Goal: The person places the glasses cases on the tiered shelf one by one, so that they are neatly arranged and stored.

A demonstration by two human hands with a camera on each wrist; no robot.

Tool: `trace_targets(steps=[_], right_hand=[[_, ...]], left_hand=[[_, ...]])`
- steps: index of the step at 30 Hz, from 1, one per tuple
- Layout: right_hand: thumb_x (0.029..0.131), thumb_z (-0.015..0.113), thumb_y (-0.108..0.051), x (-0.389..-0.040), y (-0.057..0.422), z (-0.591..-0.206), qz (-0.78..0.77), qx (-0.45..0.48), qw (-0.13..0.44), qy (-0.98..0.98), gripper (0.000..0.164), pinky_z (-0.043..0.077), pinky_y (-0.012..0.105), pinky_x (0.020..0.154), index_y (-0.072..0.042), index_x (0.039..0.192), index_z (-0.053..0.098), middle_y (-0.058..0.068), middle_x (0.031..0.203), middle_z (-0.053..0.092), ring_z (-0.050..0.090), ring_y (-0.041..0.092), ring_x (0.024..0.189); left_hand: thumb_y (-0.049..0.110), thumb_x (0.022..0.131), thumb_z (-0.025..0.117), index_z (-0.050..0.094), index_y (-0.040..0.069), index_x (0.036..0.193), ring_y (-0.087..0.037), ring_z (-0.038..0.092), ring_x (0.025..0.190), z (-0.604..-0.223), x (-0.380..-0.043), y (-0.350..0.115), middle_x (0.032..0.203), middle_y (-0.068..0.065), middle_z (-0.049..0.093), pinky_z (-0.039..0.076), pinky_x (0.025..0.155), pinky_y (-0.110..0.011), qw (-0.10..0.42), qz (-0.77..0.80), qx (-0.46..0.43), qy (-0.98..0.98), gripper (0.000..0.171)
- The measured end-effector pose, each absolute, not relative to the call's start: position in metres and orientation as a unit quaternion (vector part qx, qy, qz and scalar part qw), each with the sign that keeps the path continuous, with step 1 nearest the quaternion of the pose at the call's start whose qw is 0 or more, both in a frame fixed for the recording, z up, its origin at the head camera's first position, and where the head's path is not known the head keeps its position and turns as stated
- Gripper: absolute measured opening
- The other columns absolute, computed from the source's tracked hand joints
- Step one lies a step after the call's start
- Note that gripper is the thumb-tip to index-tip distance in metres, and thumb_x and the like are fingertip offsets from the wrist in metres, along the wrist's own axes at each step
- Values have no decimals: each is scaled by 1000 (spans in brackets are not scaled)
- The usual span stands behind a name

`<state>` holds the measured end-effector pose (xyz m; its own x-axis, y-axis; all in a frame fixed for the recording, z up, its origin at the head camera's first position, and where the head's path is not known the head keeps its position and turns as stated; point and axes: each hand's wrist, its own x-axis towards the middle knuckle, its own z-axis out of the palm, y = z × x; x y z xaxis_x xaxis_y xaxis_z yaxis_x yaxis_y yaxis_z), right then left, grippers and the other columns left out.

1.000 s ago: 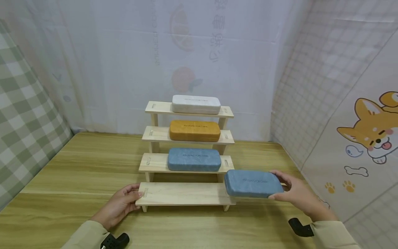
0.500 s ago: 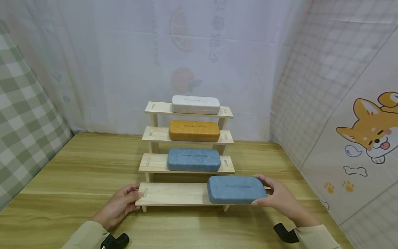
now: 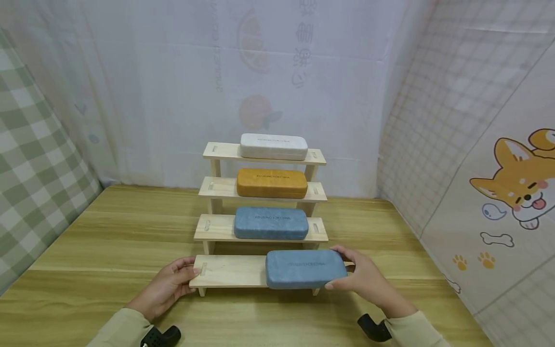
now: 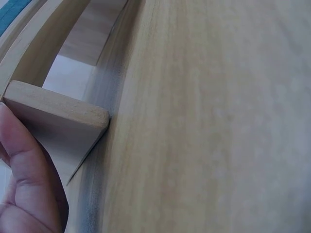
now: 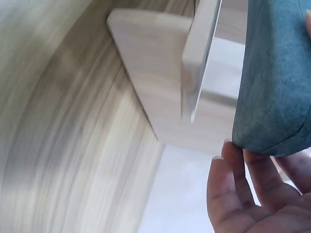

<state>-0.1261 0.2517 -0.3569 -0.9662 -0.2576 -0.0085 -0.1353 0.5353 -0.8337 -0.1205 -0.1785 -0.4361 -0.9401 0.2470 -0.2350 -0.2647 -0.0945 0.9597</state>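
My right hand (image 3: 362, 278) grips the right end of a blue glasses case (image 3: 305, 270), thumb at the front and fingers behind. The case overlaps the right half of the stand's bottom step in the head view; the right wrist view has a gap between the blue case (image 5: 277, 77) and the board's edge (image 5: 197, 73). My left hand (image 3: 171, 286) pinches the left end of that bottom step, part of a four-tier wooden stand (image 3: 231, 271). In the left wrist view its fingers (image 4: 26, 170) lie against the stand's leg (image 4: 58, 111).
Higher steps carry a second blue glasses case (image 3: 270, 223), a mustard-yellow case (image 3: 271, 183) and a white case (image 3: 273, 146). The stand is on a wood-grain table (image 3: 108, 270). White curtain (image 3: 173, 96) hangs behind, with checked cloth (image 3: 34, 159) at left and a dog-print cloth (image 3: 511, 202) at right.
My right hand has carried the blue glasses case leftward and slightly toward me, from beyond the stand's right end to over the bottom step. My left hand stays on the stand.
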Motion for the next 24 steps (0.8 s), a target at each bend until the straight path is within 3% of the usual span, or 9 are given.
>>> trace_targets(steps=[15, 24], right_hand=[[67, 89, -19, -128, 214, -361, -489, -79, 80, 865, 81, 53, 34, 75, -5, 137, 50, 18, 132, 52, 59, 29, 99], [65, 90, -22, -132, 198, -367, -492, -70, 87, 863, 85, 54, 35, 72, -6, 138, 49, 14, 128, 53, 60, 25, 93]], left_hand=[[14, 98, 54, 17, -14, 144, -11, 59, 87, -437, -121, -179, 109, -3, 56, 51, 72, -27, 174, 737, -2, 653, 66], [14, 99, 54, 17, -14, 144, -11, 59, 87, -437, -121, -179, 109, -2, 56, 51, 72, -27, 173, 736, -1, 654, 65]])
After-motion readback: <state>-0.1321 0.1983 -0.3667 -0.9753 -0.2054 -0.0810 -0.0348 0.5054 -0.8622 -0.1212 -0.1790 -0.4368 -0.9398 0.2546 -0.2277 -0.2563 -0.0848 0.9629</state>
